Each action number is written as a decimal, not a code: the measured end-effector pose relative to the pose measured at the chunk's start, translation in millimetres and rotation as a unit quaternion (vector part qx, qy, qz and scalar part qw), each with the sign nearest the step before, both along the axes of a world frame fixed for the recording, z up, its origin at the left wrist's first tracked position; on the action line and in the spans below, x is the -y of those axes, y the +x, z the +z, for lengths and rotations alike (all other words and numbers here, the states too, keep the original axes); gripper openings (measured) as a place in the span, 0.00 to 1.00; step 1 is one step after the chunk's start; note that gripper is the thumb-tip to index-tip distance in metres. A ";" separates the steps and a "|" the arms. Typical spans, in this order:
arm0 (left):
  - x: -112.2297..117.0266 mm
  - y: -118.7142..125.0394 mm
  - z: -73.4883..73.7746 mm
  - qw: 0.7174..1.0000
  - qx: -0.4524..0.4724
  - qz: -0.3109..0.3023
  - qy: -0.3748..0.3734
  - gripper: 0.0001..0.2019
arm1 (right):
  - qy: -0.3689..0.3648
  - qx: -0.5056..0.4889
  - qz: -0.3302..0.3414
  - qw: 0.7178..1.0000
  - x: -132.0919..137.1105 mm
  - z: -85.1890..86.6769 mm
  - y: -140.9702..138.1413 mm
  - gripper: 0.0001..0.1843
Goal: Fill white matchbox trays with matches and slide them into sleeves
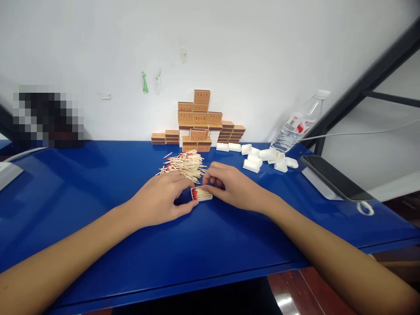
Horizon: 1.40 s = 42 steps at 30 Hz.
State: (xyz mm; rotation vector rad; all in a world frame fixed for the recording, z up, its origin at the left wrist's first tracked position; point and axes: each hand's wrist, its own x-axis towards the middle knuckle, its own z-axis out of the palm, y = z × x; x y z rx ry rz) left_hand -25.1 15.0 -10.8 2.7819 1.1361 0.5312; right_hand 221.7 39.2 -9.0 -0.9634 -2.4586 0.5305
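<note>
A small white matchbox tray (206, 199) filled with red-headed matches lies on the blue table in front of me. My left hand (166, 195) grips the tray's left end between thumb and fingers. At the other end, my right hand (226, 183) has thumb and forefinger closed together over the matches; whether a match is pinched there is hidden. Just behind both hands spreads a loose pile of matches (185, 164), heads mostly to the left.
Orange-brown matchbox covers (200, 117) are stacked against the wall. Several white trays (252, 162) lie to their right, near a leaning water bottle (295, 124). A phone (334, 177) rests on a white block at far right. The blue table's front edge (183, 282) is close.
</note>
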 end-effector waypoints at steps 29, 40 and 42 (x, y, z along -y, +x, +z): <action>5.3 2.8 -2.5 0.999 0.025 0.032 -0.013 0.21 | -0.055 -0.144 -0.513 0.844 -156.5 43.9 70.6 0.15; -10.3 -9.7 -0.1 0.969 0.132 0.102 0.181 0.17 | -0.111 -0.266 -0.424 0.858 -89.4 66.6 53.7 0.16; -13.4 -12.3 2.6 0.964 0.147 0.111 0.191 0.24 | -0.151 -0.258 -0.354 0.886 -59.3 55.9 29.6 0.17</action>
